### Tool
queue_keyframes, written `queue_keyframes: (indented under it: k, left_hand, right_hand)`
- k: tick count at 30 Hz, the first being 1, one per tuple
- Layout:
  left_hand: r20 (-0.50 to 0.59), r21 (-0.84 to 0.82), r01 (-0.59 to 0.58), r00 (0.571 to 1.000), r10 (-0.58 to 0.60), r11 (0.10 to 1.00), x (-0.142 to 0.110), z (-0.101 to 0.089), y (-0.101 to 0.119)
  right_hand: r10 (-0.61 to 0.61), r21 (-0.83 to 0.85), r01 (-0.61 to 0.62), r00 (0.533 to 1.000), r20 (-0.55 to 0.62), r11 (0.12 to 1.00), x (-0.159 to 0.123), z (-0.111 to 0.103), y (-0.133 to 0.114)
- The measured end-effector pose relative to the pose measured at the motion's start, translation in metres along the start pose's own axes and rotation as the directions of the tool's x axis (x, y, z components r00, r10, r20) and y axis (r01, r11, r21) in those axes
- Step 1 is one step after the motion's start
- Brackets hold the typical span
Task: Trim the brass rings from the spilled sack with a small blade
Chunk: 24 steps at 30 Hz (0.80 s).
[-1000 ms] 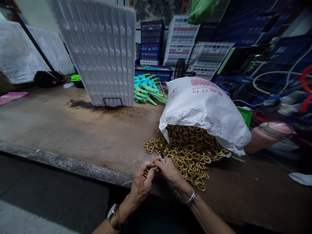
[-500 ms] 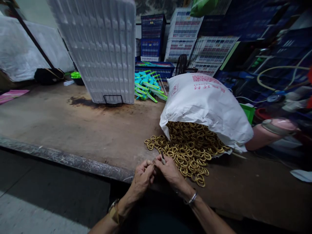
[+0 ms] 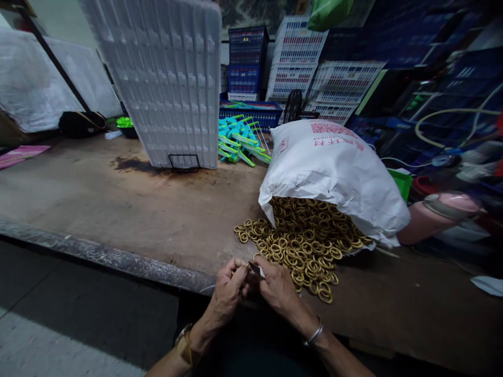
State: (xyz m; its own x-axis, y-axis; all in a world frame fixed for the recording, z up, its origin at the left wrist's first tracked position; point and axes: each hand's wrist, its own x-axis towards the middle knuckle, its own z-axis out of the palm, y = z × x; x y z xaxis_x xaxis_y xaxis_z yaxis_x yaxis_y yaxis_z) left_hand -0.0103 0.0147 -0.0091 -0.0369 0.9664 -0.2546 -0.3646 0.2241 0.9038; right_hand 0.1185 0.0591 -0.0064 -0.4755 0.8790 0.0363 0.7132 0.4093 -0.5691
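My left hand [image 3: 228, 287] is closed at the table's front edge, fingertips pinched round something small that they mostly hide. Close beside it, my right hand [image 3: 280, 289] grips a small knife [image 3: 256, 269] with a dark blade and a pale handle. The blade now points toward the left fingertips. Just beyond my hands lies a spread pile of gold-brown rings [image 3: 298, 251]. They spill from the mouth of a white woven sack [image 3: 334, 162] lying on its side, printed in red.
On the wooden table [image 3: 157, 220] a tall translucent plastic panel [image 3: 168, 89] stands in a black wire stand. Turquoise and green plastic pieces [image 3: 239, 139] lie behind it. Stacked crates [image 3: 294, 57] fill the back. A pink flask [image 3: 436, 214] lies right of the sack.
My right hand has turned, swinging the knife blade from pointing up and away to pointing left at my left fingertips. My left hand has stayed nearly in place.
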Motion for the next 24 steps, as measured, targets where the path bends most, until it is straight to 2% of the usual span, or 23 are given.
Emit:
queue_keyframes:
  k: [5, 11, 17, 20, 24]
  left_hand:
    - [-0.031, 0.085, -0.039, 0.999, 0.042, 0.996, 0.001, 0.001, -0.002]
    - [-0.020, 0.140, -0.057, 0.998, 0.061, 0.989, 0.000, 0.000, -0.002]
    - [0.015, 0.075, 0.059, 0.998, -0.060, 0.995, -0.015, -0.002, 0.007]
    - [0.115, 0.061, 0.146, 0.982, -0.152, 0.987, -0.025, -0.001, 0.006]
    - [0.233, 0.033, 0.257, 0.938, -0.257, 0.966, -0.031, -0.001, -0.006]
  right_hand:
    - [-0.016, -0.141, 0.024, 0.998, 0.060, 0.990, -0.002, 0.001, -0.003]
    - [-0.019, -0.234, 0.029, 0.999, 0.045, 0.972, -0.002, 0.004, -0.002]
    - [0.068, -0.361, -0.060, 0.998, 0.010, 0.931, 0.005, 0.000, -0.006]
    - [0.122, -0.399, -0.127, 0.992, -0.037, 0.908, 0.012, -0.007, -0.001]
    - [0.114, -0.433, -0.145, 0.989, -0.098, 0.890, 0.022, -0.011, 0.009]
